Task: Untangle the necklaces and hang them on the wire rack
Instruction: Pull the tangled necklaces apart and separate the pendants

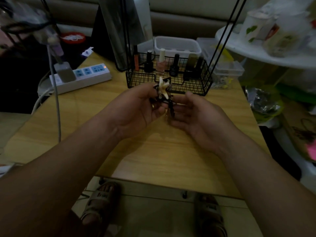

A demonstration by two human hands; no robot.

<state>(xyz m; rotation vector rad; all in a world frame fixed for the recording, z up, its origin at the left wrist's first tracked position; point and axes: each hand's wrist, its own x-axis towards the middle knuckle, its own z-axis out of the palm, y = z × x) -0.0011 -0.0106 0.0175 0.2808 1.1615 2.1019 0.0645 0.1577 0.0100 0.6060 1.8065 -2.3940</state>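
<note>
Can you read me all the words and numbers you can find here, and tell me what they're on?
Nothing here can be read as text.
Nail polish bottles: labels too dark and small.
Power strip: blue socket panels, any print too small.
Sandals: strap marks blurred.
Cups: pictures only, blurred.
Necklaces: no writing shows.
</note>
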